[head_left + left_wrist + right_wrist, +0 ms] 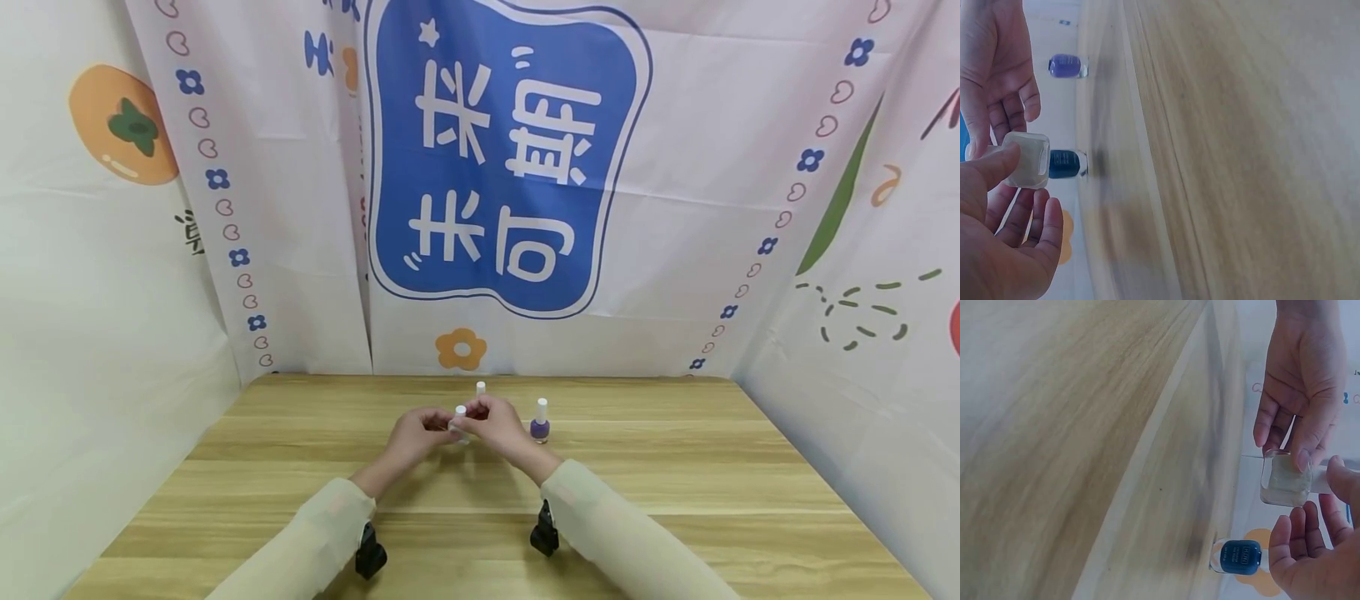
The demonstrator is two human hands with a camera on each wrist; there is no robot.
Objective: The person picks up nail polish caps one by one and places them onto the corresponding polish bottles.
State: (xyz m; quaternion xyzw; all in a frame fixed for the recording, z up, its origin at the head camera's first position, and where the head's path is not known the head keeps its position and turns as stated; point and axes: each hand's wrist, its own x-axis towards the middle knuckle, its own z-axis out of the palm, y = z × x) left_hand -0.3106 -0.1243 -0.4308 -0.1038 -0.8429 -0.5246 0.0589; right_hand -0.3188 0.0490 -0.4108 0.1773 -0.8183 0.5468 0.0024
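Observation:
Between the two hands, above the table, is a squarish nail polish bottle (1030, 161) with whitish contents and a white cap (461, 410). The left hand (415, 437) grips its glass body, thumb laid on the near face. On the other side, the right hand (497, 427) pinches the white cap, with the thumb on it in the right wrist view and its other fingers loosely bent below. A dark teal nail polish bottle (1240, 557) stands just behind the hands, mostly hidden by them in the head view. To the right of the right hand stands a purple nail polish bottle (540, 429).
The hands work over a wood-grain table (645, 500), towards its back edge. A printed white cloth (690, 208) hangs right behind that edge, and more cloth encloses the left and right sides. Both standing bottles are upright and close to the hands.

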